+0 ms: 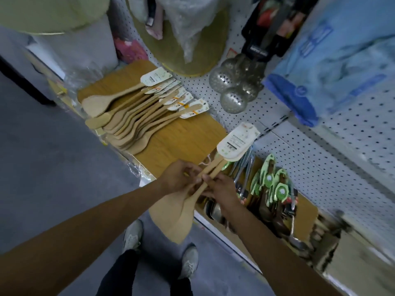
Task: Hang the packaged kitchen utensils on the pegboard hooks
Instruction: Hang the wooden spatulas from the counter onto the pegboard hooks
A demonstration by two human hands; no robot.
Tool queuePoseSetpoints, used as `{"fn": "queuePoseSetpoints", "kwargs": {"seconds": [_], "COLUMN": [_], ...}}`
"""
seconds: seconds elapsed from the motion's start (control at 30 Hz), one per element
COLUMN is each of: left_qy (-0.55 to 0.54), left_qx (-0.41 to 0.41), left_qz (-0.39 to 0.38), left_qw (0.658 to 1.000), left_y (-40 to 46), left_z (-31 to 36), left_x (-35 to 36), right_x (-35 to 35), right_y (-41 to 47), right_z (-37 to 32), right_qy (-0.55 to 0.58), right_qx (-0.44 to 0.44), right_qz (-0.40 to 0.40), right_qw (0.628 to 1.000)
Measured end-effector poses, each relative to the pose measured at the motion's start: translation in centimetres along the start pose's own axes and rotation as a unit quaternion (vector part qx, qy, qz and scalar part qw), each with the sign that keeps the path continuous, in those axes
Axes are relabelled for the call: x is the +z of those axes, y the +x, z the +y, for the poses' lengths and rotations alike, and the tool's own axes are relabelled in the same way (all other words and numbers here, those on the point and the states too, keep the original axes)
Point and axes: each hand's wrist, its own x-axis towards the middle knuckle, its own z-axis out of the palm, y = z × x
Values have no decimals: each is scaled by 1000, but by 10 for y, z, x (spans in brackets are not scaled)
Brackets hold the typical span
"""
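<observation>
Wooden spatulas (186, 201), a few bunched together, are in both my hands in front of the shelf (188, 137). My left hand (179, 178) has fingers curled round the handles; my right hand (222, 189) pinches the same handles from the other side. Their card tags (235, 144) point up toward the white pegboard (277, 116). More tagged spatulas (136, 116) lie fanned on the shelf. Perforated metal skimmers (233, 86) hang on the pegboard.

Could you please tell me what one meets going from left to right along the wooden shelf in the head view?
Row of wooden spatulas lying on the shelf → left hand → held wooden spatulas → right hand → green-carded utensils.
</observation>
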Motion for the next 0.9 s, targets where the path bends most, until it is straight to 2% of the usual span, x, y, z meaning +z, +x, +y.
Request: {"fn": "queuePoseSetpoints", "kwargs": {"seconds": [0.17,0.47,0.53,0.63,0.77,0.9], "left_qy": [14,68,97,85,119,99], "left_qx": [19,36,41,55,94,133], "left_qz": [-9,-18,-25,-29,-67,-91], "left_qw": [1000,997,994,994,986,982], "left_y": [-76,-177,-191,-210,-237,-262], "left_z": [57,133,150,170,197,220], "left_x": [47,131,145,166,195,232], "right_x": [-54,-142,-158,-178,-209,-248], "right_y": [-84,-220,-242,-278,-324,-363], "right_z": [-6,2,5,7,16,34], "right_qy": [7,-6,-8,0,4,9], "right_qx": [-2,-14,-32,-73,-113,-158], "right_qz": [-48,-25,-10,22,78,134], "right_qw": [999,1000,999,997,991,978]}}
